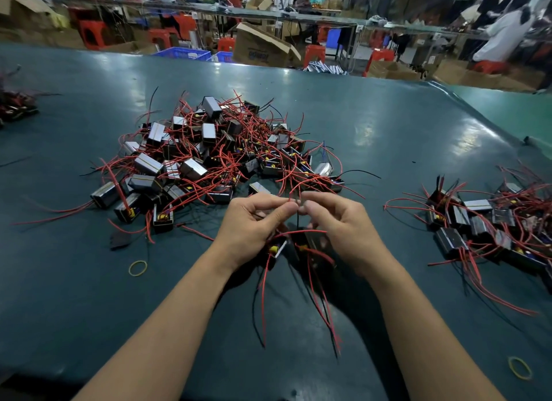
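Note:
My left hand (254,221) and my right hand (337,221) meet above the green table, fingertips almost touching. Both pinch thin wires between thumb and fingers: a red wire (294,197) and a black wire (298,219) run up to the pinch. Under my hands lie small black box-shaped components (279,248) with yellow parts; their long red and black leads (322,308) trail toward me. My palms partly hide these components.
A big heap of the same components with red wires (209,155) lies just beyond my hands. A smaller pile (490,224) sits at right, another (15,104) at far left. Yellow rubber bands (138,268) (520,367) lie on the table (388,131). Boxes, stools and people fill the background.

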Motion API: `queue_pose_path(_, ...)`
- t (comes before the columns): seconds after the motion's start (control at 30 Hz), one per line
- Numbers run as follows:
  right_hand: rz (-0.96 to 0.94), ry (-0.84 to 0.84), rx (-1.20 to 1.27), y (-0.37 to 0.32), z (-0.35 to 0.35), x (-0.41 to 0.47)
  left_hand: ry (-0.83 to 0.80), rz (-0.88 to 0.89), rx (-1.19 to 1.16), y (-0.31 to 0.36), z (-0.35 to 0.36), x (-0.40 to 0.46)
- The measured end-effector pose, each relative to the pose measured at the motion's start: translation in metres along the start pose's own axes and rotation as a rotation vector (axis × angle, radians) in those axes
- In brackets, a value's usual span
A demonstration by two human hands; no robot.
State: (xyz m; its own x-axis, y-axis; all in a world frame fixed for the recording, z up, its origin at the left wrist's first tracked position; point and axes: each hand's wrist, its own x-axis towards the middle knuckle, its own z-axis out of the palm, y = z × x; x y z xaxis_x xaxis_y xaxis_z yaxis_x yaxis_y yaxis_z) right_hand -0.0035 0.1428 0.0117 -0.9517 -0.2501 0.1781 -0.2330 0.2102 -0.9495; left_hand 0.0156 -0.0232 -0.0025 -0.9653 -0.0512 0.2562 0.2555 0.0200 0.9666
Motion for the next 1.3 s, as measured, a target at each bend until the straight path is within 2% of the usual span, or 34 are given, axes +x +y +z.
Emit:
queue_pose_path(0.1,0.079,-0.023,0.184,0.000,0.005,0.000,-0.034,-0.096,-0.077,0.002,0.000,-0.001)
queue_pose_path(0.2,0.166,-0.033,0.351,-0.003,0.002,0.001,-0.033,-0.111,-0.092,0.004,0.000,-0.002)
queue_pose_path(0.33,0.277,-0.029,0.391,-0.002,-0.001,0.003,-0.120,-0.147,-0.134,0.007,-0.008,-0.003)
queue_pose_path(0.5,0.372,0.046,0.504,-0.002,-0.005,0.005,-0.101,-0.175,-0.155,0.005,-0.013,-0.001)
queue_pose_path(0.7,0.369,-0.001,0.574,-0.003,-0.010,0.005,-0.170,-0.179,-0.018,0.007,-0.023,-0.003)
queue_pose_path(0.87,0.367,0.001,0.574,-0.003,-0.015,0.005,-0.170,-0.256,-0.146,0.007,-0.025,-0.003)
queue_pose_path(1.07,0.299,-0.039,0.543,-0.003,-0.017,0.005,-0.289,-0.277,-0.226,0.005,-0.027,-0.002)
queue_pose_path(1.1,0.271,-0.046,0.511,-0.003,-0.017,0.005,-0.250,-0.254,-0.232,0.005,-0.026,-0.002)
queue_pose_path(1.17,0.230,-0.050,0.458,-0.002,-0.018,0.005,-0.071,-0.156,-0.186,0.003,-0.022,0.000)
queue_pose_path(1.27,0.219,-0.045,0.457,-0.002,-0.016,0.005,0.276,0.157,0.123,-0.005,-0.016,0.002)
queue_pose_path(1.3,0.213,-0.039,0.455,-0.002,-0.015,0.006,0.323,0.266,0.229,-0.008,-0.013,0.002)
